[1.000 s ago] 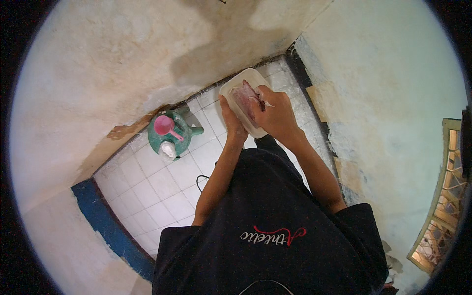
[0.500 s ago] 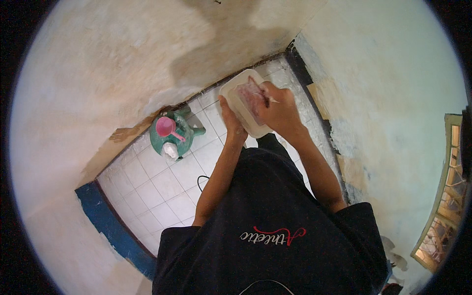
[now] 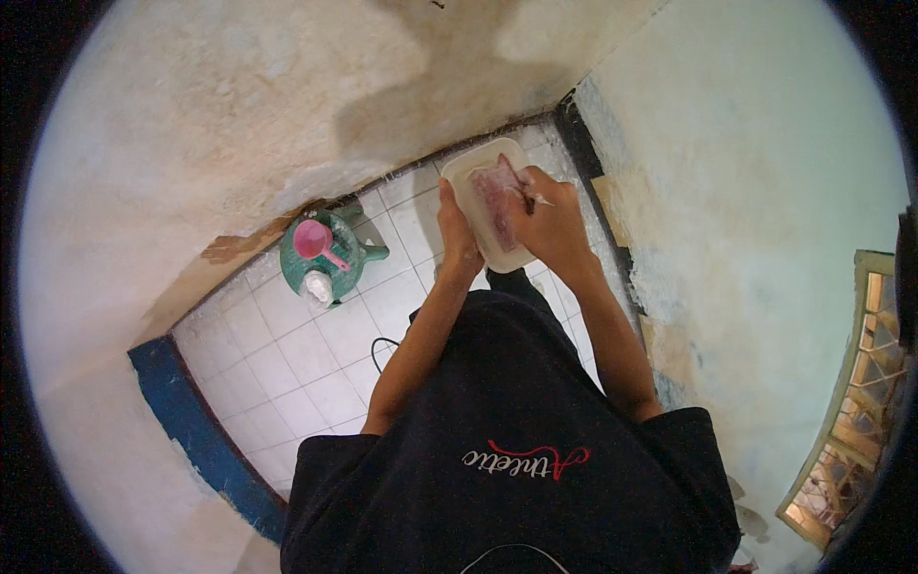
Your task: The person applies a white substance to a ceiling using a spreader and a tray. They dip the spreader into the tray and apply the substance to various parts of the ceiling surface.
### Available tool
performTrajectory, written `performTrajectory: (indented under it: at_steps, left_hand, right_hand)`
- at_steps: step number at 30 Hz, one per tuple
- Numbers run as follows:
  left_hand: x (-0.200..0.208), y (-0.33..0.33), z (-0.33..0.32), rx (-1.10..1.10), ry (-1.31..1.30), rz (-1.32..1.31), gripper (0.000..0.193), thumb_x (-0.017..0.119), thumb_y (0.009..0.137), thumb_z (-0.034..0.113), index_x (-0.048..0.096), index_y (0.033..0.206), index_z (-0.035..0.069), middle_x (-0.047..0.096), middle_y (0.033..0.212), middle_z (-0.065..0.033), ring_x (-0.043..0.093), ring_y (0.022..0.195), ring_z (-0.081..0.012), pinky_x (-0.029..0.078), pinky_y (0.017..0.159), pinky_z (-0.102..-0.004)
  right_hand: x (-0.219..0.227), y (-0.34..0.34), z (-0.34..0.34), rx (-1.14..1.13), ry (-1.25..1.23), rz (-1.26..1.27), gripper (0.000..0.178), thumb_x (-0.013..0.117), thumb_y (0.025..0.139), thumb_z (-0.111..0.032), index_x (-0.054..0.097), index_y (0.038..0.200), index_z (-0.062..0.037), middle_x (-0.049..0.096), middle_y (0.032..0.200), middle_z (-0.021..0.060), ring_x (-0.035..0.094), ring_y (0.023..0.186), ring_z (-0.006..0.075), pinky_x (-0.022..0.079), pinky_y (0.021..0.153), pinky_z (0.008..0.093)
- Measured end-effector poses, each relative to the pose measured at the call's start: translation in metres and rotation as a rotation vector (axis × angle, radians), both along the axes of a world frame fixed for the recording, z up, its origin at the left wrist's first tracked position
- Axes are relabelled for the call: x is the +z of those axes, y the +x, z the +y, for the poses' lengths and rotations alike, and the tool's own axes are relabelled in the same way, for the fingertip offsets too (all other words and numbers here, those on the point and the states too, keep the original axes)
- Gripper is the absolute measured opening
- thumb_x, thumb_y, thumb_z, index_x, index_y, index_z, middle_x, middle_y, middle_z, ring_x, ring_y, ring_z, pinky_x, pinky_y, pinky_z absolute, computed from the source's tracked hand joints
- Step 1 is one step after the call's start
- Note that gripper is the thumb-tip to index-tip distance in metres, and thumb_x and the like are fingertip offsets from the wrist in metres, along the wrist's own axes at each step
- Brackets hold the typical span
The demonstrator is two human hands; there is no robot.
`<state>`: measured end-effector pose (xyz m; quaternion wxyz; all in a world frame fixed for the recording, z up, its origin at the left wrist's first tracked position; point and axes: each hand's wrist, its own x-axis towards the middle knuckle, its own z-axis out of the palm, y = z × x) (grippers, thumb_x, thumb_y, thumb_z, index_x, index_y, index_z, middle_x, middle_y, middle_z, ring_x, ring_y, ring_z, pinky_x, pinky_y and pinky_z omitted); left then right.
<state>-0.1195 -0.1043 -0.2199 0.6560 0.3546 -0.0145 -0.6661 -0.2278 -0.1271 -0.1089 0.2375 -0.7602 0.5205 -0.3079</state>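
Note:
My left hand [image 3: 458,230] grips the long side of a pale, translucent plastic tub [image 3: 465,199], holding it up in front of me over the floor. Closed around something dark, my right hand [image 3: 555,222] reaches over the tub's right side. From that hand a flat pinkish-red scraper [image 3: 493,203] with whitish smears extends across the inside of the tub. Its handle is mostly hidden by my fingers. White paste sticks to my right hand near the knuckles.
To the left stands a green plastic stool [image 3: 356,254] bearing a pink dipper [image 3: 311,239] and a white bag-like lump [image 3: 316,286]. Stained, patchy walls [image 3: 239,124] meet in the corner ahead. White tiles [image 3: 325,344] cover the floor. A window grille [image 3: 846,421] is at right.
The tub and both hands have shifted slightly right, away from the stool. The whole view has also turned a little. Both grips stay the same.

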Motion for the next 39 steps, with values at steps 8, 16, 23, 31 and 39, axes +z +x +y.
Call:
performTrajectory:
  at_steps: [8,16,23,31,39]
  left_hand:
    - [0.018,-0.004,-0.002,-0.011,0.051,-0.009,0.068,0.023,0.099,0.057,0.048,0.128,0.001,0.059,0.116,-0.0153,0.061,0.104,-0.0270,0.052,0.089,-0.0403]
    - [0.000,-0.003,0.002,-0.021,0.094,-0.011,0.067,0.023,0.099,0.057,0.049,0.127,0.001,0.059,0.115,-0.0148,0.061,0.103,-0.0264,0.052,0.088,-0.0404]
    - [-0.016,0.000,0.005,0.003,0.072,-0.029,0.068,0.023,0.099,0.057,0.050,0.127,0.001,0.060,0.115,-0.0151,0.061,0.103,-0.0261,0.053,0.088,-0.0391]
    - [-0.026,-0.003,0.000,-0.027,0.043,0.032,0.069,0.023,0.099,0.057,0.050,0.126,0.000,0.060,0.115,-0.0151,0.061,0.103,-0.0252,0.053,0.087,-0.0391]
    - [-0.027,0.002,0.002,0.001,0.044,-0.013,0.069,0.023,0.098,0.058,0.051,0.124,-0.001,0.061,0.111,-0.0147,0.063,0.098,-0.0253,0.053,0.086,-0.0388]
  right_hand:
    - [-0.006,-0.006,-0.004,0.015,0.077,-0.067,0.013,0.061,0.081,-0.009,0.058,0.081,0.0036,0.059,0.066,0.0238,0.060,0.060,0.0405,0.045,0.053,0.0413]
    - [-0.019,-0.008,-0.004,0.074,0.141,0.022,0.014,0.061,0.080,-0.009,0.059,0.082,0.0045,0.058,0.067,0.0245,0.061,0.059,0.0374,0.045,0.054,0.0400]
    - [-0.023,-0.009,-0.005,0.090,0.135,-0.007,0.014,0.062,0.080,-0.009,0.059,0.078,0.0040,0.058,0.066,0.0242,0.059,0.056,0.0371,0.043,0.051,0.0379]
    - [-0.032,-0.018,-0.009,-0.011,0.140,-0.090,0.013,0.062,0.079,-0.007,0.057,0.076,0.0044,0.056,0.060,0.0204,0.056,0.050,0.0260,0.041,0.050,0.0351]
    - [-0.039,-0.006,-0.010,0.056,0.062,0.008,0.015,0.062,0.080,-0.008,0.056,0.074,0.0046,0.056,0.062,0.0215,0.056,0.051,0.0316,0.042,0.050,0.0378]
